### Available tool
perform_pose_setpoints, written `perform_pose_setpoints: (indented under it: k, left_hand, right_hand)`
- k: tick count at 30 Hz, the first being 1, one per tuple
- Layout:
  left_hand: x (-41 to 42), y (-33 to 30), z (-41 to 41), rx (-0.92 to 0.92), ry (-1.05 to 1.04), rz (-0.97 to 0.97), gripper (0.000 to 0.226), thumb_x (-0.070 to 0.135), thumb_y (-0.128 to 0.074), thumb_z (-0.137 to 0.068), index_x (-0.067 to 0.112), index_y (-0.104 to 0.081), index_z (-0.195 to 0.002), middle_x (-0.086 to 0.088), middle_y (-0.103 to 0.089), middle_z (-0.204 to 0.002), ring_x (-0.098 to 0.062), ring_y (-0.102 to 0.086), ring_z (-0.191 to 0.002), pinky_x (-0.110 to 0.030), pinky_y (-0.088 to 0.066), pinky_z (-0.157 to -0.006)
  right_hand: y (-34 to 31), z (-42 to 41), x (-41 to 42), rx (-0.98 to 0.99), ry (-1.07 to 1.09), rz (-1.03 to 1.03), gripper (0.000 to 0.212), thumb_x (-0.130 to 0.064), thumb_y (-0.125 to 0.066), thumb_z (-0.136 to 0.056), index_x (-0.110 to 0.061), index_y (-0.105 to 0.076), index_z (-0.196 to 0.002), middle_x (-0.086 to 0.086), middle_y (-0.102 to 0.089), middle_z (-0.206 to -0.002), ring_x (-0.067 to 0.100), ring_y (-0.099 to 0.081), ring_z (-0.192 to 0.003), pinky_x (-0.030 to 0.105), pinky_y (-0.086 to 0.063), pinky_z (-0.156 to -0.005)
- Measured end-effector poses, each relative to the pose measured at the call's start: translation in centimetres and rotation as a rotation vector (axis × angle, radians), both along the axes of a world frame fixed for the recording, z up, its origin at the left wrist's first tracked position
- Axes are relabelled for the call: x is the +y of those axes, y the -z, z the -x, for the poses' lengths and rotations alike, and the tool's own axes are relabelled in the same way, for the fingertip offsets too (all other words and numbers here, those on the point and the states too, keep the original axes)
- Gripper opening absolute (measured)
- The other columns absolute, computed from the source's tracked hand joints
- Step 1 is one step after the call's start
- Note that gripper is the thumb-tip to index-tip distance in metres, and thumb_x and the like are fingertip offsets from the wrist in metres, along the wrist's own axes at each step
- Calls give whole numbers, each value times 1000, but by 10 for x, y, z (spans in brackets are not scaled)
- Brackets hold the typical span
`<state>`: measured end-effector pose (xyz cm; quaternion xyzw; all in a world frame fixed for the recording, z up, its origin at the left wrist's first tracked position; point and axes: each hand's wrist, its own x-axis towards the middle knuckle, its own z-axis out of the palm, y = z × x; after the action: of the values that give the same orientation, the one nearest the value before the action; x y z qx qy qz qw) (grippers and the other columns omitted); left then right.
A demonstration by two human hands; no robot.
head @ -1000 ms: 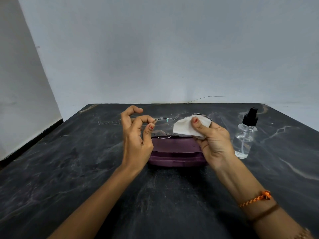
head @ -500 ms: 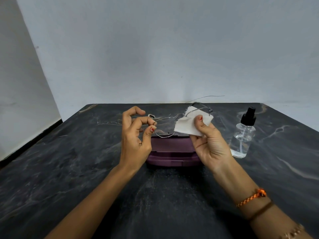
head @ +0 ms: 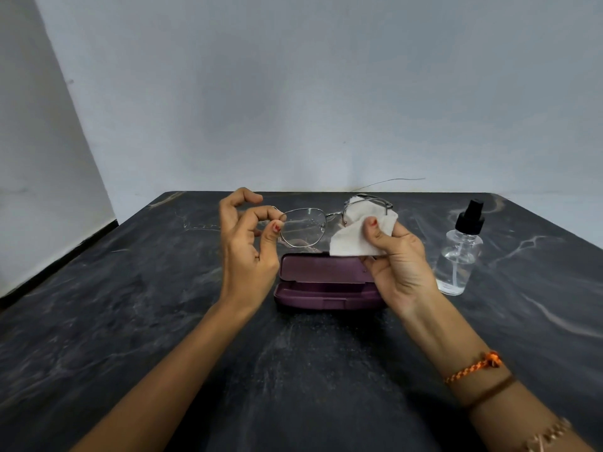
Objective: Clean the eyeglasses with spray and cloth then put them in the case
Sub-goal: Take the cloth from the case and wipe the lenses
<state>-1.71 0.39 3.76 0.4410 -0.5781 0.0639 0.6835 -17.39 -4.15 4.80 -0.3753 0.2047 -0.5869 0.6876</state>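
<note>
Left hand: my left hand (head: 248, 252) is raised above the table, its grip pinched shut on the outer edge of one lens rim, thumb and forefinger together on the metal.
Right hand: my right hand (head: 396, 265) is held up beside it, its grip clamped on the cloth, the thumb pressing the fabric against the fingers behind it.
Eyeglasses: the eyeglasses (head: 303, 228) hang in the air between my hands, above the far edge of the case; one lens is bare and see-through, the other is wrapped.
Cloth: the white cloth (head: 350, 241) folds around the lens on my right and hides most of it; its lower edge hangs in front of the case lid.
Case: the purple case (head: 321, 282) lies open on the table just under my hands, lid tipped up at the back; both wrists cover its ends.
Spray bottle: the clear spray bottle (head: 460, 256) with a black top stands upright on the table, just beside my right hand, apart from it.
Table: the dark marbled table (head: 130, 305) meets a pale wall (head: 293, 93) behind.
Wrist: an orange braided band (head: 473, 370) sits on my right wrist.
</note>
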Motion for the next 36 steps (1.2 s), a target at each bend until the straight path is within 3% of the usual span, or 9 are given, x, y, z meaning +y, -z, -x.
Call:
perform_pose_setpoints:
  k: [2, 4, 8, 12, 16, 22, 25, 29, 36]
  left_hand:
    - [0, -2, -1, -4, 1, 8, 9, 1, -53, -81, 2, -61, -85, 11, -33, -102, 17, -43, -93, -1, -39, -72]
    - [0, -2, -2, -10, -2, 6, 9, 4, -54, -80, 3, -62, -84, 12, -33, -103, 15, -45, -93, -3, -41, -73]
    - [1, 3, 3, -57, -3, -19, 8, 2, -55, -78, 2, -62, -81, 12, -34, -103, 15, -45, -93, -6, -42, -77]
    - [2, 6, 8, -92, -8, -2, 7, -2, -56, -76, -2, -62, -80, 9, -36, -101, 16, -43, -95, -4, -41, -79]
    - [2, 7, 8, -107, -8, -9, 8, -3, -56, -76, -1, -62, -80, 6, -37, -100, 16, -43, -95, -4, -40, -80]
    - [2, -2, 0, 17, -25, -6, 9, 3, -55, -79, 4, -63, -84, 13, -35, -102, 4, -45, -97, -5, -41, -80]
    - [2, -3, -3, 14, -36, -5, 8, 2, -57, -80, 2, -63, -84, 14, -34, -102, 11, -43, -99, -4, -39, -81]
    - [2, -2, 0, 14, -19, -29, 9, 5, -57, -79, 6, -64, -85, 15, -34, -102, 0, -42, -100, -9, -42, -83]
    - [3, 0, 5, -26, -8, -28, 9, 2, -58, -77, 3, -65, -83, 9, -36, -101, 19, -42, -96, -5, -39, -84]
  right_hand:
    - [-1, 1, 1, -4, 33, -33, 14, -17, -63, -64, -13, -63, -78, -6, -72, -64, 5, -68, -61, 16, -53, -51]
    - [-1, 1, 2, -6, 59, -82, 22, -26, -64, -61, -15, -62, -80, -3, -69, -74, 7, -66, -62, 17, -51, -50]
    - [1, 0, 1, -10, 82, -175, 37, -37, -63, -58, -18, -59, -90, 2, -64, -92, 13, -62, -74, 20, -45, -60]
    - [3, -2, 0, -54, 83, -169, 25, -26, -67, -59, -18, -60, -82, -2, -64, -77, 8, -58, -64, 18, -44, -57]
    - [7, -3, -3, -99, 27, -103, 12, -3, -61, -75, -15, -61, -78, -7, -70, -61, 5, -66, -61, 17, -54, -54]
    - [9, 0, -7, 136, -19, 62, 16, -16, -67, -59, -14, -69, -75, -5, -73, -65, 7, -69, -66, 23, -58, -63]
    - [7, 4, -7, 258, 17, 114, 14, -30, -69, -57, -18, -74, -64, -4, -73, -65, 7, -68, -67, 23, -55, -68]
    - [3, 4, -4, 90, 35, -15, 14, -24, -67, -59, -16, -67, -70, -7, -71, -60, 2, -65, -58, 14, -48, -49]
    - [1, -1, 2, -254, 43, -216, 4, -18, -57, -86, -14, -57, -85, -2, -71, -64, 10, -67, -59, 17, -51, -49]
